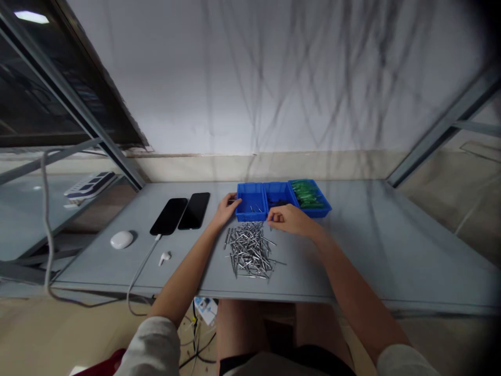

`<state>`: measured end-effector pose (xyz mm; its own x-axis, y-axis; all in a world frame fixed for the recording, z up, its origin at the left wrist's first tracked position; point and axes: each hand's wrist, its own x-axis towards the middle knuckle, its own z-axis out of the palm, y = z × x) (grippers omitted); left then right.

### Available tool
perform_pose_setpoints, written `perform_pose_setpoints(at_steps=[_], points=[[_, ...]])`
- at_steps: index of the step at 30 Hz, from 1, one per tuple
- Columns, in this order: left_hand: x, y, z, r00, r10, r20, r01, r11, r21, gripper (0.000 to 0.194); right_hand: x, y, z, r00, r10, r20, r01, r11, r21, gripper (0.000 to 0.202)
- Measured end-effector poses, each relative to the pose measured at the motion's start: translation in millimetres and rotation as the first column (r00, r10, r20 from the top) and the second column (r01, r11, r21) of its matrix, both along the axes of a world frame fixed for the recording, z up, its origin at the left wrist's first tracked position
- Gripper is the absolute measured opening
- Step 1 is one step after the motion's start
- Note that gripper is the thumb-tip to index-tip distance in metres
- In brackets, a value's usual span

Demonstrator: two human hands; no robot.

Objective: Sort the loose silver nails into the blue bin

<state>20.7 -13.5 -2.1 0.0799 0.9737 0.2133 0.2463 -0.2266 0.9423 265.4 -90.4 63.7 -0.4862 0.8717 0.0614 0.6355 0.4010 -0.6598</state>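
Note:
My left hand (pixel 226 210) grips the left side of a blue plastic bin (pixel 250 216), thumb at its rim. A few thin metal pieces lie inside that bin. My right hand (pixel 288 219) is pinched closed just in front of the middle blue bin (pixel 278 186), which holds small dark pieces partly hidden by the hand. Whatever its fingertips hold is too small to make out. Green slender pieces (pixel 307 194) fill the right blue bin (pixel 323 212). Between my forearms, a loose pile of thin silver metal rods (pixel 251 249) is spread on the grey table (pixel 364 235).
Two dark phones (pixel 169 216) lie left of my left arm, one with a white cable (pixel 143 266) plugged in. Nearby are a white earbud (pixel 164 257) and its rounded case (pixel 121 239). A power strip (pixel 91 185) rests farther left; a wall stands behind the table.

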Motion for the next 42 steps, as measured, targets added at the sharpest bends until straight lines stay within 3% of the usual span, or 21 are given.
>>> perform_pose_setpoints(at_steps=[7, 13, 24, 31, 35, 42], points=[[-0.2, 2.3, -2.8, 1.000, -0.001, 0.013, 0.001, 1.000, 0.000, 0.032, -0.1, 2.0, 0.4, 0.976, -0.054, -0.209, 0.050, 0.998, -0.025, 0.011], [0.3, 1.9, -2.3, 1.000, 0.002, 0.004, -0.002, 1.000, 0.013, 0.031, -4.5, 3.5, 5.6, 0.890, -0.153, -0.429, 0.094, 0.983, -0.157, 0.020], [2.2, 1.1, 0.2, 1.000, 0.010, 0.024, -0.010, 1.000, -0.016, 0.031, -20.2, 9.9, -8.3, 0.738, -0.248, -0.627, 0.037, 0.943, -0.330, 0.027], [1.7, 0.3, 0.2, 1.000, -0.006, 0.016, 0.006, 1.000, -0.008, 0.032, -22.1, 7.4, -8.1, 0.730, -0.257, -0.633, 0.050, 0.944, -0.325, 0.026], [2.1, 0.2, 0.3, 1.000, -0.007, 0.024, 0.007, 1.000, 0.001, 0.033, -24.2, 9.8, -13.9, 0.764, -0.250, -0.595, 0.083, 0.953, -0.293, 0.028], [1.9, 1.1, -1.4, 1.000, -0.010, 0.019, 0.010, 1.000, 0.012, 0.033, -30.3, 4.1, -19.4, 0.911, -0.160, -0.380, 0.161, 0.987, -0.029, 0.019]])
